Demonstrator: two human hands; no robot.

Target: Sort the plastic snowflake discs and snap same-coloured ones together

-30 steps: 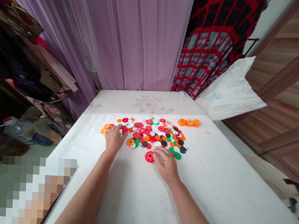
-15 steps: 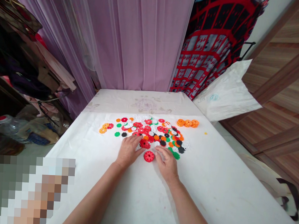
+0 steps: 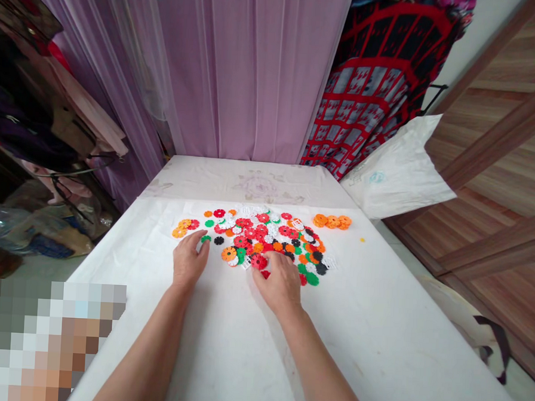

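Small plastic flower-shaped discs (image 3: 272, 229) in red, white, orange, green and black lie in a loose pile on the white-covered table (image 3: 233, 342). My right hand (image 3: 282, 282) is at the near edge of the pile, with thumb and forefinger closed about a red flower-shaped disc (image 3: 258, 261). Another red piece (image 3: 265, 274) shows partly under this hand. Off to the left, my left hand (image 3: 189, 260) is open above the table. Its fingertips are beside a green disc (image 3: 205, 239), and a black disc (image 3: 219, 240) lies just to their right.
Joined orange discs (image 3: 332, 221) sit at the right of the pile, and a yellow-orange cluster (image 3: 183, 227) at the left. A tiny yellow piece (image 3: 362, 240) lies farther right. Beyond the table's right edge is a white bag (image 3: 399, 171); a purple curtain (image 3: 247, 74) hangs behind.
My left hand has moved left, away from the red discs, uncovering orange, green and white ones. My right hand has moved left and forward onto the red discs. The view has shifted slightly.
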